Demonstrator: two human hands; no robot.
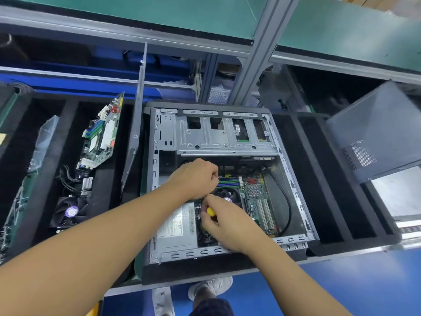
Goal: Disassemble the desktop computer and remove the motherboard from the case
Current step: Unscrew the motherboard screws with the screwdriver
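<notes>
One: Where is the motherboard (257, 201)?

Two: Flat in the computer case (290, 176), under both hands and spreading out to their right. It is not out yet.

One: And the hands?

Two: The right hand (224, 222) pinches a yellow-handled screwdriver (210, 211), its tip hidden beneath the fingers. The left hand (196, 176), just beyond it, is curled tight beside the memory slots (229, 181). I cannot tell whether it grips anything.

One: What could go wrong?

Two: The tip could slip off a screw and gouge the board, since the hand itself hides it. A freed screw might drop under the CPU fan (225, 195) between the hands. If the black cable (287, 201), off to the right of both hands, is plugged in when the board is lifted, I judge its socket would be strained.
</notes>
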